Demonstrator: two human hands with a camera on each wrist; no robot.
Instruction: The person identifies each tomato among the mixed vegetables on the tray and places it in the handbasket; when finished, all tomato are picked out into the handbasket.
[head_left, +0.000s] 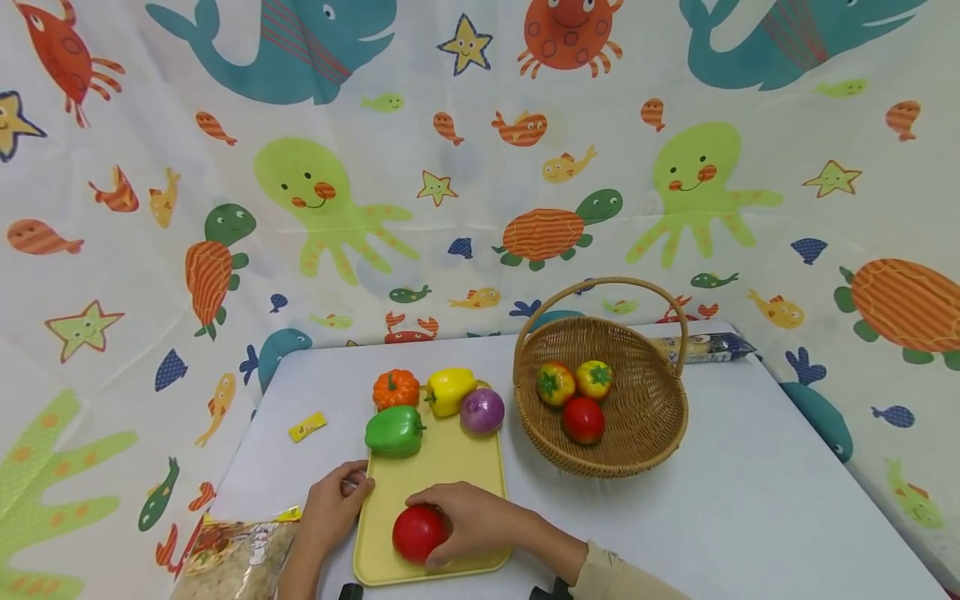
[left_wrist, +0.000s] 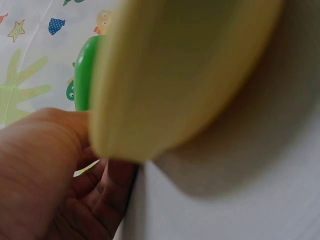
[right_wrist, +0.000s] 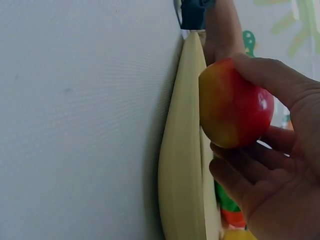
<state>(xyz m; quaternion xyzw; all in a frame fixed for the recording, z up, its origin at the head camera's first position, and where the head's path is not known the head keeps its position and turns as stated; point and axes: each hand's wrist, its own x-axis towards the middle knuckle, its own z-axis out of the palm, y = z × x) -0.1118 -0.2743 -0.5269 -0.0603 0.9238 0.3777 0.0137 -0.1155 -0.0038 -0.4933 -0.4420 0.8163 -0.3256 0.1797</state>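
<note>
My right hand (head_left: 468,525) holds a shiny red apple (head_left: 417,535) over the near end of a yellow tray (head_left: 435,468), thumb on one side and fingers on the other. Up close, the right wrist view shows a yellow patch on the apple (right_wrist: 235,105). At the tray's left edge, my left hand (head_left: 335,504) grips the rim, with the thumb against it and the fingers curled below. An orange pumpkin (head_left: 396,389), a green bell pepper (head_left: 394,432), a yellow bell pepper (head_left: 450,392) and a purple onion (head_left: 482,412) cluster at the tray's far end.
Right of the tray stands a wicker basket (head_left: 637,417) with a tall handle and a few red and yellow fruits inside. Behind it lies a long packet (head_left: 705,347). A small yellow sachet (head_left: 307,427) and a clear food bag (head_left: 240,554) are on the left.
</note>
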